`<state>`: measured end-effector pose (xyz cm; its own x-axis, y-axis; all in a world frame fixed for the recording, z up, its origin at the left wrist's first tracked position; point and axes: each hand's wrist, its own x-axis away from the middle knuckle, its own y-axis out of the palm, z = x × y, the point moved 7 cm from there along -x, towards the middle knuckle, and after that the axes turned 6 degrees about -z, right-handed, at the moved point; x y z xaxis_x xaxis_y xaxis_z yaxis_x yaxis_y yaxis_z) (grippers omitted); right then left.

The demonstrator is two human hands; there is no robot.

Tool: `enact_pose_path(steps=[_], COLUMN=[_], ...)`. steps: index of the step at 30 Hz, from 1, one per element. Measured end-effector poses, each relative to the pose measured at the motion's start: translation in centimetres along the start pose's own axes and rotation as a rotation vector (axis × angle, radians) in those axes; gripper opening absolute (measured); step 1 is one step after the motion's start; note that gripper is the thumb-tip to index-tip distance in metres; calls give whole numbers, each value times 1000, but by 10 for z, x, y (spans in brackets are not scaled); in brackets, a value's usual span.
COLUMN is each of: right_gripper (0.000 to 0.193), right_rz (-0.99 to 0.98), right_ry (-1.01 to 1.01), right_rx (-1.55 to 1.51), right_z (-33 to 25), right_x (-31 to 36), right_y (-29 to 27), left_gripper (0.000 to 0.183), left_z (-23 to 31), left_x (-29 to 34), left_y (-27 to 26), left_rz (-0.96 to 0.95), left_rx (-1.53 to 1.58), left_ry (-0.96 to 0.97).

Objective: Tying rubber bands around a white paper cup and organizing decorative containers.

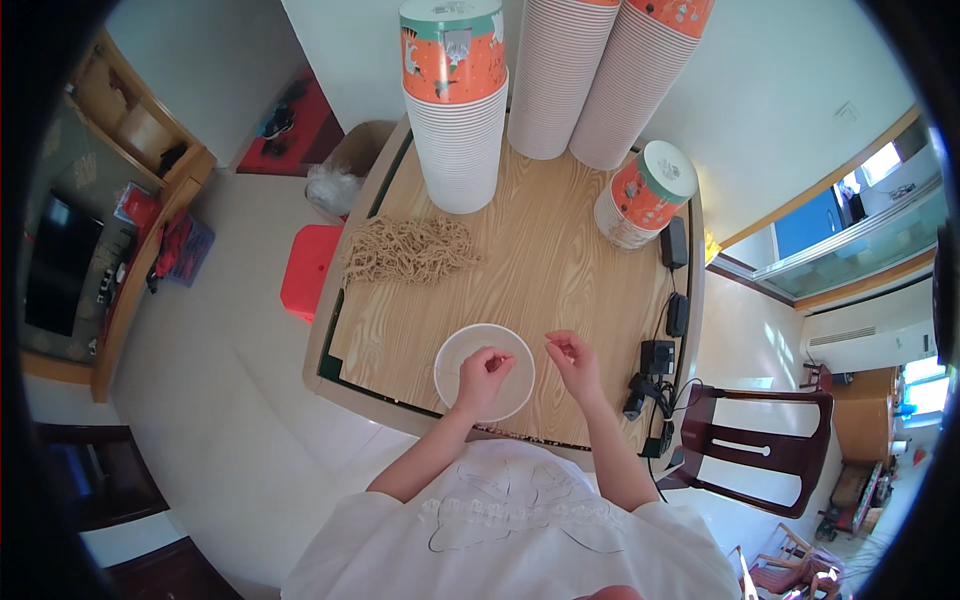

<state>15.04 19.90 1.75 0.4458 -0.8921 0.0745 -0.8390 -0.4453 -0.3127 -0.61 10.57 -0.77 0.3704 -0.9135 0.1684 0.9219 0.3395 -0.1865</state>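
A round white paper tub (519, 392) stands on the wooden table close to my body, its mouth facing up. Over its opening is my left hand (484, 376), fingers drawn together in a pinch. My right hand (574, 362) hovers just right of the rim, thumb and fingertips also pressed together. Whatever either pinch holds is too small to make out. Left of centre lies a heap of tan, crinkled strands (412, 249), farther from me than the tub and touched by neither hand.
Tall stacks of white paper tubs (456, 145) with orange and green printed ends (452, 60) rise at the table's far side. A short stack (650, 195) stands far right. Black adapters and cables (657, 357) line the right edge. A red stool (308, 272) and dark wooden chair (757, 451) flank the table.
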Motion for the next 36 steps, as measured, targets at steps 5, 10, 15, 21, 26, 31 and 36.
enact_pose_path(steps=[5, 10, 15, 21, 26, 31, 36], right_gripper=[29, 35, 29, 18, 10, 6, 5], right_rz=[-295, -374, -460, -506, -463, -408, -401], right_ry=[342, 332, 247, 168, 88, 38, 9], right_rx=[34, 5, -200, -260, -234, -62, -4], right_z=[10, 8, 6, 6, 5, 1, -1], right_x=[-4, -1, 3, 7, 13, 12, 10], right_y=[29, 47, 53, 49, 47, 40, 38], left_gripper=[5, 5, 6, 8, 8, 10, 11], left_z=[16, 22, 15, 0, -29, -34, -37], left_x=[1, 4, 2, 2, 8, 8, 9], left_y=[0, 3, 2, 9, 19, 25, 28], left_rz=[-20, -33, -58, -145, -258, -307, -295], left_rx=[49, 64, 81, 306, 554, 647, 687], left_ry=[55, 101, 58, -164, -454, -505, -540])
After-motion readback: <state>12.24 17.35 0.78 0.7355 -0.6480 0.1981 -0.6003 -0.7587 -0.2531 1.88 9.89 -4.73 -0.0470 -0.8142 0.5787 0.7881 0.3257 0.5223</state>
